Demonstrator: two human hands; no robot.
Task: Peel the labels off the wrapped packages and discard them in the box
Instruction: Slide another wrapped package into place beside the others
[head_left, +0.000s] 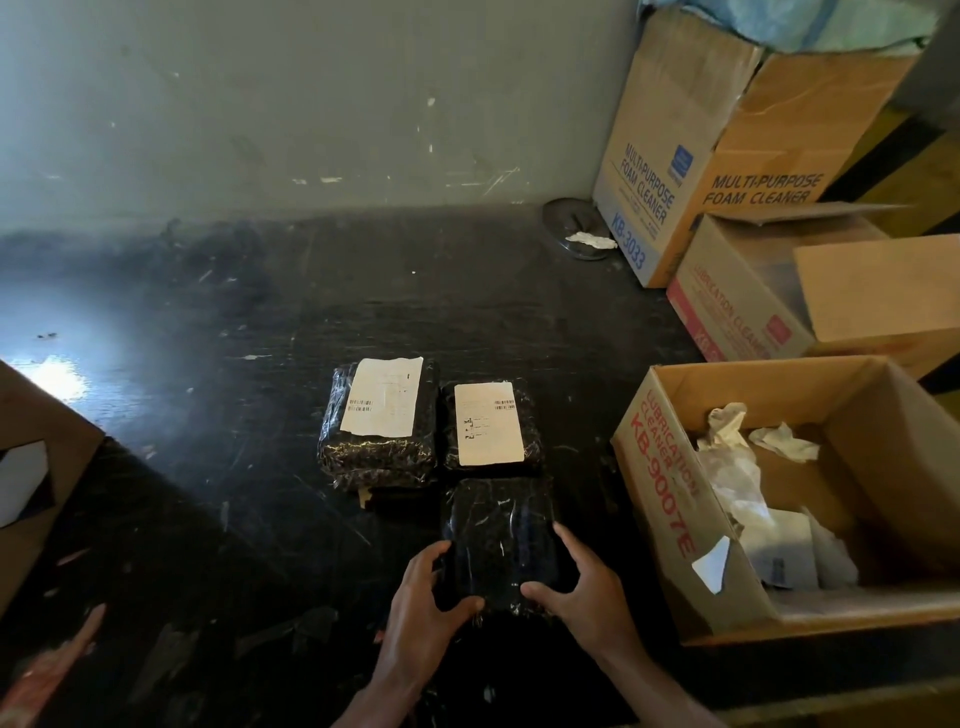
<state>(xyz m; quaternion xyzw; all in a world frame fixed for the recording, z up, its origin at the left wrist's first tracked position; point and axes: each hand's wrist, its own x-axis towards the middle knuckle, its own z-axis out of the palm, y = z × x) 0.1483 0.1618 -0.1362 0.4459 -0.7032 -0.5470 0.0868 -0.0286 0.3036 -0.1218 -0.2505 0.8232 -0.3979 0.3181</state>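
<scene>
Three black plastic-wrapped packages lie on the dark floor. The far left package (378, 457) carries a white label (382, 396) on top. Beside it, the middle package (532, 431) also bears a white label (488, 423). The nearest package (498, 535) shows no label on its upper face. My left hand (423, 597) grips its near left edge and my right hand (582, 587) grips its near right edge. An open cardboard box (660, 467) marked "Lubrication Cleaner" stands to the right, with crumpled white labels (779, 440) and plastic inside.
Taller cardboard boxes (675, 171) are stacked at the back right against the wall. A dark round lid (574, 223) with a paper scrap lies near them. Another cardboard flap (41, 457) juts in at the left edge.
</scene>
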